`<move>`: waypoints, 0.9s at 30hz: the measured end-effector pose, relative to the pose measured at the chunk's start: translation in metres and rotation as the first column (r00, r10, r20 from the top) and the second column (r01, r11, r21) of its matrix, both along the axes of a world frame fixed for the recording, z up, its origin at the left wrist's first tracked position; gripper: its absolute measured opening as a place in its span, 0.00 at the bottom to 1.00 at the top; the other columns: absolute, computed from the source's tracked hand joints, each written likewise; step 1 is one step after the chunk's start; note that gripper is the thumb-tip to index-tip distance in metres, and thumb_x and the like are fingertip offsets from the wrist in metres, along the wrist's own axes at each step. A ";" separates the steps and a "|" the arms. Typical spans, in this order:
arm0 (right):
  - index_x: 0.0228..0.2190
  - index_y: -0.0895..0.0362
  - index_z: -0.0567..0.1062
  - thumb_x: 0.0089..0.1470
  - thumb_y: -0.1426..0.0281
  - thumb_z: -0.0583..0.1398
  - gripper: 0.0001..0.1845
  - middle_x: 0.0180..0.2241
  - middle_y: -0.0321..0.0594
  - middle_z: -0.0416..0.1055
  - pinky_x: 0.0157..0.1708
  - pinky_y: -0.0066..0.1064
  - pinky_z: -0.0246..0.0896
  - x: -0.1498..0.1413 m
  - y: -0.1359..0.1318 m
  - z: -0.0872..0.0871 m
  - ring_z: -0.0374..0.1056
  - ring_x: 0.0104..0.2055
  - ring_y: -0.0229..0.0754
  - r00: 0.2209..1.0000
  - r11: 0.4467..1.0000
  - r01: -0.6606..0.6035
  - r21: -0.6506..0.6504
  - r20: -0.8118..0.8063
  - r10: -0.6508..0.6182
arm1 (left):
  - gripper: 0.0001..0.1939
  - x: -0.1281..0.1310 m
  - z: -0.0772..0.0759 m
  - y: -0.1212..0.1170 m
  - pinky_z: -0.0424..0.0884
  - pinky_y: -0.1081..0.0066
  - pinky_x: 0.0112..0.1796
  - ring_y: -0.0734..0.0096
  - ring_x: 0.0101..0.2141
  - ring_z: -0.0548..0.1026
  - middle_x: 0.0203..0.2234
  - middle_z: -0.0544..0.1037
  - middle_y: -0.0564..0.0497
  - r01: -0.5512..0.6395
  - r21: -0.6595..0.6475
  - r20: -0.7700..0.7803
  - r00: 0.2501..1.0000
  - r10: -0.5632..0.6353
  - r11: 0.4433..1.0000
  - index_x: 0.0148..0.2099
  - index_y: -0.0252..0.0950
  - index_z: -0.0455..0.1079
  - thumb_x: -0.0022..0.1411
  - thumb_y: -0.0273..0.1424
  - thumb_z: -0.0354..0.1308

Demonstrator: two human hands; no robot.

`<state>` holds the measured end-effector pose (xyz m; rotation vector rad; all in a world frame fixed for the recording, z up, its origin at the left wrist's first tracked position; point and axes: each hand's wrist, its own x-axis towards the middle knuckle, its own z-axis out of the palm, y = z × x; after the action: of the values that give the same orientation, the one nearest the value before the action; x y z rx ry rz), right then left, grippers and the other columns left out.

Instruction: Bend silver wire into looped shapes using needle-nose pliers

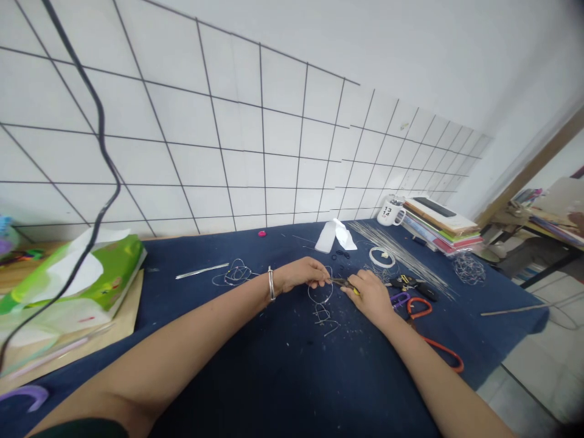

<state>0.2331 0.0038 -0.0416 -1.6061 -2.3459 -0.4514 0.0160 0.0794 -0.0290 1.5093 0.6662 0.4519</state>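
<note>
My left hand (305, 272) pinches a thin wire ring (319, 302) near the middle of the dark blue cloth (255, 365). Bent wire loops (323, 315) hang or lie just below the ring; whether they are joined to it I cannot tell. In my right hand (369, 293) is a pair of pliers (341, 283) with yellow on the handle, closed around by the fingers. The plier tips point left and meet the wire beside my left fingertips. What exactly the jaws grip is too small to make out.
Right of my hands lie orange-handled scissors (420, 307), black-handled tools (413, 285), a wire coil (382, 257) and long straight wires (401, 252). A white mug (391, 211) and stacked books (440, 225) stand behind. At left are a green tissue pack (123, 267) and a hanging black cable (101, 121).
</note>
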 end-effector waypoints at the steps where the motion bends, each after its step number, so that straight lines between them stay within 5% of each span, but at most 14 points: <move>1: 0.28 0.55 0.69 0.54 0.61 0.52 0.12 0.28 0.38 0.61 0.33 0.28 0.44 0.000 -0.001 0.002 0.55 0.34 0.39 1.000 1.000 0.011 0.019 0.015 -0.011 | 0.08 0.000 -0.001 0.000 0.61 0.77 0.24 0.80 0.22 0.65 0.25 0.73 0.49 -0.008 0.005 0.005 1.000 0.008 1.000 0.31 0.31 0.73 0.50 0.28 0.55; 27: 0.30 0.55 0.71 0.54 0.61 0.52 0.13 0.29 0.42 0.60 0.35 0.32 0.43 0.000 -0.006 0.016 0.53 0.35 0.42 0.994 0.991 0.057 0.121 0.087 -0.068 | 0.08 0.009 -0.004 -0.010 0.60 0.76 0.27 0.80 0.22 0.63 0.24 0.71 0.52 -0.165 0.127 0.050 0.986 0.160 0.978 0.32 0.31 0.70 0.51 0.31 0.54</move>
<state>0.2330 -0.0026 -0.0258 -1.6398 -2.2910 -0.6775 0.0246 0.0691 -0.0335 1.5711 0.7439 0.6592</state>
